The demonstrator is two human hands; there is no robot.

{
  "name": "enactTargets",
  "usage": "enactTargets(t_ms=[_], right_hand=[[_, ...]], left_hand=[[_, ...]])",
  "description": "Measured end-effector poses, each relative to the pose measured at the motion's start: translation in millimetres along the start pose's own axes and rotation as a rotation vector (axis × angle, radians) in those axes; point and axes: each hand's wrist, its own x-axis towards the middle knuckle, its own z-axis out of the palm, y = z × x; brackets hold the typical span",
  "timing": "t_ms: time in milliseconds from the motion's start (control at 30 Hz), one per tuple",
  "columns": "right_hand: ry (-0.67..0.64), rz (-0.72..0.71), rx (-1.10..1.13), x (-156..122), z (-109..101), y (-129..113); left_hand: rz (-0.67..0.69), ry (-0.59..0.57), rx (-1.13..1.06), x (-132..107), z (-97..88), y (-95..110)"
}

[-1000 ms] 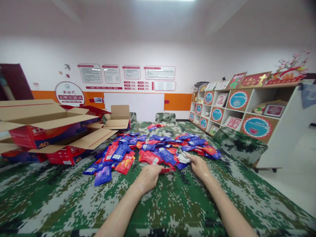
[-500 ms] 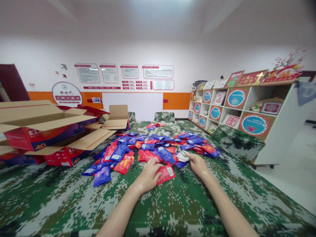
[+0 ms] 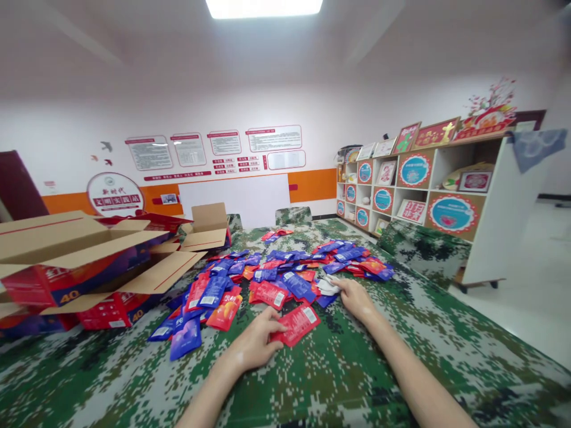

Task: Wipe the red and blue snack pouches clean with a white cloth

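Observation:
My left hand (image 3: 255, 340) has its thumb and fingers closed on the left edge of a red pouch (image 3: 300, 323) at the front of the pile, its barcode side up. In my right hand (image 3: 354, 297) a crumpled white cloth (image 3: 329, 286) is pinched between thumb and fingers, low over the packets. Around both hands lie flat blue pouches (image 3: 298, 286) and red pouches (image 3: 268, 295) in a loose heap. Left of my left hand are an orange-red pouch (image 3: 225, 310) with a fruit picture and a blue-purple pouch (image 3: 186, 339).
Opened cardboard boxes (image 3: 111, 249) with raised flaps crowd the left side. A smaller open box (image 3: 207, 229) stands behind them. The table has a camouflage cloth (image 3: 339, 380). Camouflage-covered chairs (image 3: 422, 252) line the far and right edges; a display shelf (image 3: 417, 193) stands at right.
My left hand has drawn back toward me and left, from over the red pouch to its left edge. The right hand still pinches the white cloth. The camera view has tilted up slightly.

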Motion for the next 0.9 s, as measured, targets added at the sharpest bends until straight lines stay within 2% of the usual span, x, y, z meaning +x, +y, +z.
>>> enactTargets(t_ms=[167,300,367,433,500,700,900], right_hand=[[-0.004,0.008,0.000,-1,-2,-1],[-0.001,0.011,0.017,-1,-3,-3],[-0.003,0.003,0.024,-1,-4,-3],[-0.009,-0.002,0.024,-2,-3,-2],[-0.013,-0.004,0.015,-2,-2,-1],[-0.028,-0.008,-0.024,0,2,2],[-0.022,-0.012,-0.014,1,-3,-2]], left_hand=[[0.021,-0.039,0.085,13,10.6,23],[0.156,0.009,0.191,32,16.7,48],[0.231,-0.056,0.227,40,24.2,52],[0.260,-0.149,0.236,42,32.7,48],[0.228,-0.187,0.236,38,39.1,37],[0.003,-0.090,0.273,21,41.9,6],[-0.086,-0.056,0.332,49,52.8,-4]])
